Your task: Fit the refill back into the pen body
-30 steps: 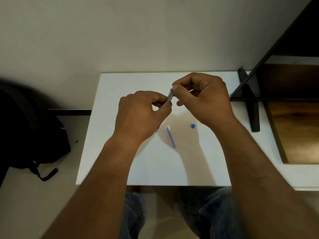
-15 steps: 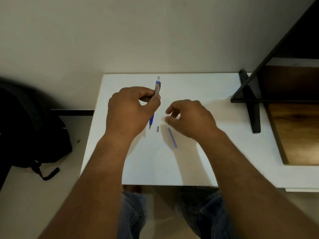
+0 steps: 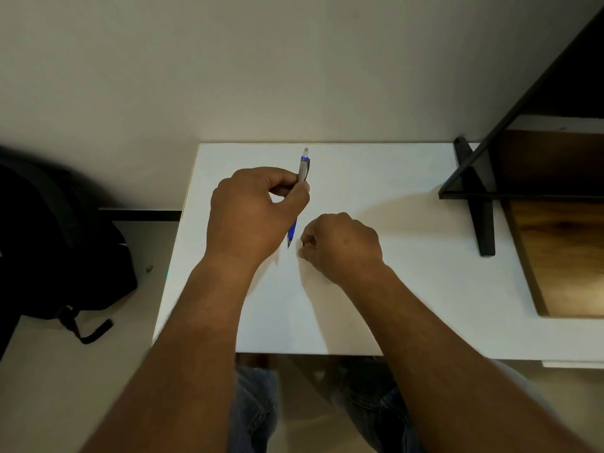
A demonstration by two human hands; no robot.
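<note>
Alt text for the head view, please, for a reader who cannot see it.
The left hand grips a blue-and-silver pen upright, tip down on a white table. The right hand rests beside the tip with fingers curled; whether it pinches anything cannot be told. A black backpack lies on the floor at left.

Pen (image 3: 303,171) pinched in the left hand (image 3: 251,214): silvery barrel above the fingers, metal or metallic plastic, hard to tell; blue grip below them looks rubbery, matt. Table (image 3: 376,305) under the right hand (image 3: 340,246): white, smooth, matt laminate. Shelf (image 3: 568,256) well right of the fingers: brown wood grain, slight sheen; black frame (image 3: 483,220) matt. Backpack (image 3: 49,243) far left: black cloth. Jeans (image 3: 255,410): denim.
</note>
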